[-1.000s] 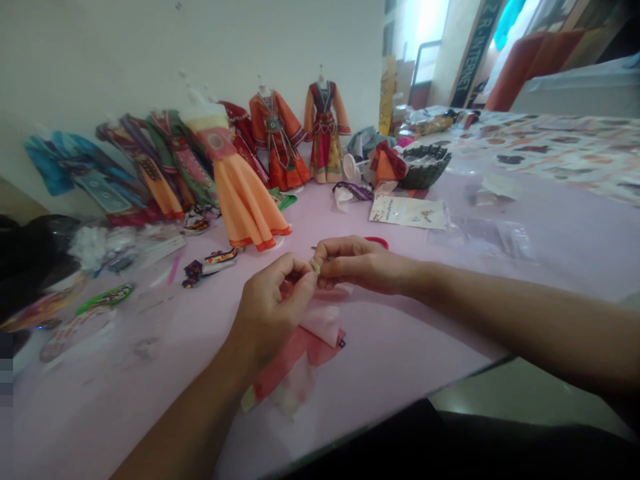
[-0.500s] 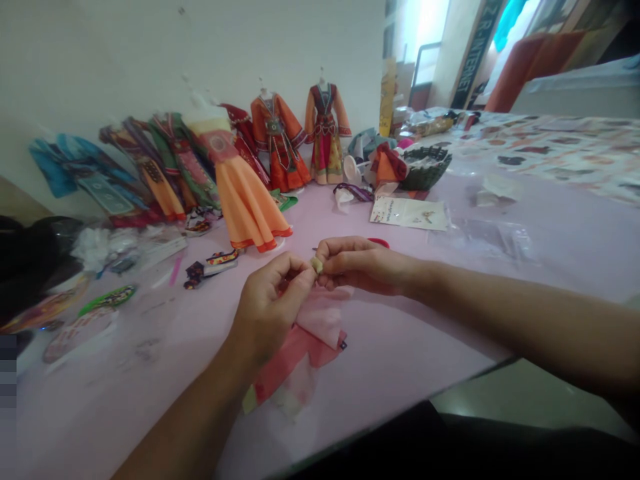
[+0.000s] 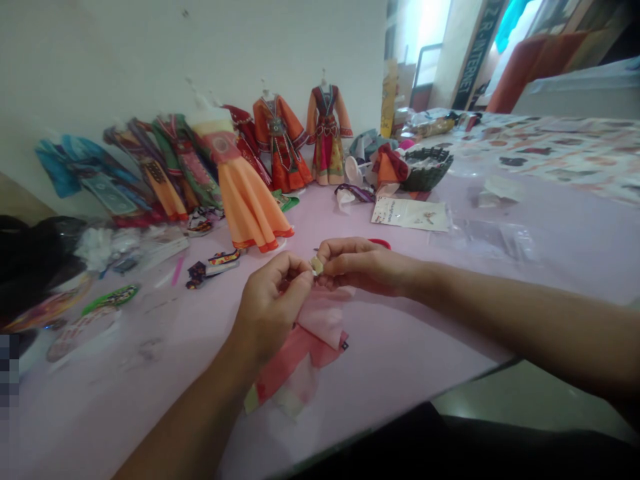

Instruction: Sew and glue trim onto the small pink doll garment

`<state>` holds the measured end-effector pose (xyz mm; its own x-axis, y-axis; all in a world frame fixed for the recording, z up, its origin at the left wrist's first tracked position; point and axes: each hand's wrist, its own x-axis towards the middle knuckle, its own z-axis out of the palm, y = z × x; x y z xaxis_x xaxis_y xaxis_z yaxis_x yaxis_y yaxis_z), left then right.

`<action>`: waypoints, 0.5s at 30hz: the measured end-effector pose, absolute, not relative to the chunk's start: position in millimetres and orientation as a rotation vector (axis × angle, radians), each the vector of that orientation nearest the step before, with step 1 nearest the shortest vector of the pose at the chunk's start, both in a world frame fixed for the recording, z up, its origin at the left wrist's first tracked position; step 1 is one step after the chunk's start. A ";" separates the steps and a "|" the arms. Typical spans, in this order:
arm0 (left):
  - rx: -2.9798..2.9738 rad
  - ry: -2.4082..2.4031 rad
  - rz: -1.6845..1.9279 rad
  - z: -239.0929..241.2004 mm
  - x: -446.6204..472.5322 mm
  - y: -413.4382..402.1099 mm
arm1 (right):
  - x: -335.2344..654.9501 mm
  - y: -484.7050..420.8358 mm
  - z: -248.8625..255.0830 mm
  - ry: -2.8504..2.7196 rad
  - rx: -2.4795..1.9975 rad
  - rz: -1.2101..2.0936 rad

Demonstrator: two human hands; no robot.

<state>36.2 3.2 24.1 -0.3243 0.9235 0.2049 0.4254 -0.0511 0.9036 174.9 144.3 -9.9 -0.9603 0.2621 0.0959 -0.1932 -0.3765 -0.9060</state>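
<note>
My left hand (image 3: 275, 293) and my right hand (image 3: 357, 265) meet over the table, each pinching a small piece of pale yellow-green fabric (image 3: 317, 265). The fingers of both hands are closed, and they hide most of that piece. Below them hangs or lies a pink and white cloth garment (image 3: 320, 320), partly covered by my left hand. Its lower part rests on the pink tabletop (image 3: 390, 360), with a small dark square at one corner. A red-handled tool (image 3: 381, 244) lies behind my right hand, mostly hidden.
Doll-sized dresses on stands line the wall, the nearest an orange dress (image 3: 255, 200). Patterned ribbon (image 3: 224, 259) lies to the left, near plastic wrapping (image 3: 97, 247). At the back right are a dark basket (image 3: 433, 175), a printed card (image 3: 411, 214) and a clear bag (image 3: 500, 241).
My fingers have shifted slightly, and a bit more of the pale yellow-green fabric shows between them. The view has moved a little; the garment lies as before.
</note>
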 end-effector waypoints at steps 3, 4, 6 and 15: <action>1.401 1.750 1.384 23.3 35.4 3.0 | 174.2 145.2 -11.0 -1.545 -0.097 2.402; 1.394 1.754 1.390 23.1 35.1 3.0 | 174.0 145.5 -11.1 -1.540 -0.104 2.400; 1.384 1.766 1.400 22.9 34.7 3.2 | 173.6 146.1 -10.8 -1.529 -0.128 2.392; 1.423 1.832 1.405 19.2 35.7 3.6 | 174.0 144.6 -9.2 -1.567 -0.137 2.334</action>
